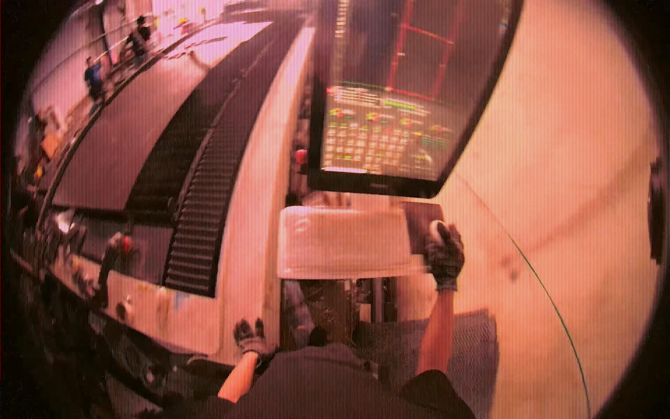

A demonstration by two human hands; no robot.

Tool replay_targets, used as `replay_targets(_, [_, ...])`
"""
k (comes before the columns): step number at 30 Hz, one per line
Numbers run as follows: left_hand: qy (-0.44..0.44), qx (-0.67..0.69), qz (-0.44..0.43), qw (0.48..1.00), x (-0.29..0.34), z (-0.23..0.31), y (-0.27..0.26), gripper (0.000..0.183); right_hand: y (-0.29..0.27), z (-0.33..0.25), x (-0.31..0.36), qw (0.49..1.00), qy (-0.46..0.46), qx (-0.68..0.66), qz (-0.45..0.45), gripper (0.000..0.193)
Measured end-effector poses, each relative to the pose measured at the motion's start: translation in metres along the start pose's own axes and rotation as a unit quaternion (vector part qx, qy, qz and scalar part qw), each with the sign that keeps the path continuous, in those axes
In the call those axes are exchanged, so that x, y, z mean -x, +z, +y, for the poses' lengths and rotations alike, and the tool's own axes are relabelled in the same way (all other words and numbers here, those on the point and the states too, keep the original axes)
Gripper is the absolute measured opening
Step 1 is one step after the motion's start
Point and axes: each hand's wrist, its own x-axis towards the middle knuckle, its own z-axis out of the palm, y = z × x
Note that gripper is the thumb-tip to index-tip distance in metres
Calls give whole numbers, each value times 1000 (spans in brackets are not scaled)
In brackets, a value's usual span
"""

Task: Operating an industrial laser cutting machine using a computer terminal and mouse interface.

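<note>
My right hand (pixel 447 258), in a dark glove, is closed over a pale computer mouse (pixel 437 228). The mouse rests on a dark pad (pixel 421 212) at the right end of a narrow shelf. Left of the pad, a pale, shiny sheet-like cover (pixel 345 241) lies along that shelf; what is under it is hidden. Just above the shelf stands a large tilted monitor (pixel 384 119) with a dark screen, red outlines and rows of small coloured marks. My left hand (pixel 251 336), also gloved, lies on the machine's light edge (pixel 246 279) with fingers apart and nothing in it.
A long machine bed with a dark ribbed strip (pixel 199 216) runs away on the left. Behind the monitor's lower left corner is a red knob (pixel 301 156). A dark mesh mat (pixel 460 356) lies on the floor at right, and a thin green line (pixel 534 265) curves across it. People (pixel 138 38) appear far left.
</note>
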Motion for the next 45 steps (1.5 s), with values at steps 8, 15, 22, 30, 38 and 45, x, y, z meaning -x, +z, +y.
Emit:
replay_targets(8, [-17, -15, -20, 1000, -27, -17, 36, 129, -11, -14, -5, 1000, 20, -6, -2, 44])
replay_targets(15, [-19, -15, -36, 999, -23, -8, 23, 125, -8, -11, -2, 999, 14, -35, 21, 39])
replay_targets(22, [-30, -24, -47, 998, -3, 9, -10, 123, -6, -12, -2, 999, 18, -3, 43, 33])
replay_targets(30, [-29, -20, -48, 998, -5, 8, -7, 122, -5, -9, -1, 999, 35, -4, 32, 35])
replay_targets(38, [-26, -26, -34, 999, -3, 10, -7, 124, -4, -9, 0, 997, 31, -30, 57, 36])
replay_targets(45, [-23, -34, -36, 999, 0, 9, -8, 124, -5, -10, 0, 998, 36, -34, 50, 35])
